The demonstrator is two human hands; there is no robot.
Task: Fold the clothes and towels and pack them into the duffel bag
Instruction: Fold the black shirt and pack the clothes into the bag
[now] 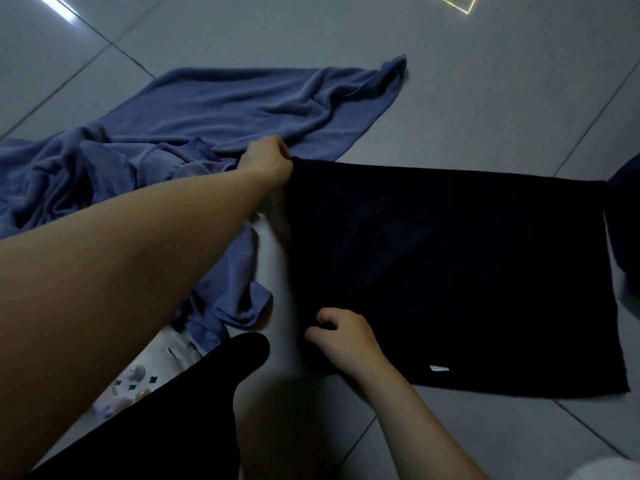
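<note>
A black cloth [450,271] lies spread flat on the tiled floor, roughly rectangular, with a small white tag near its near edge. My left hand [268,162] pinches its far left corner. My right hand [341,337] pinches the near left corner, fingers curled on the fabric. A crumpled blue towel [221,112] sprawls on the floor to the left and behind, partly under my left forearm. No duffel bag can be made out with certainty.
Grey floor tiles [450,98] stretch beyond the cloths. A dark object [627,216] sits at the right edge, cut off. My knee in black fabric [194,393] and a pale decorated slipper [135,386] are at the lower left.
</note>
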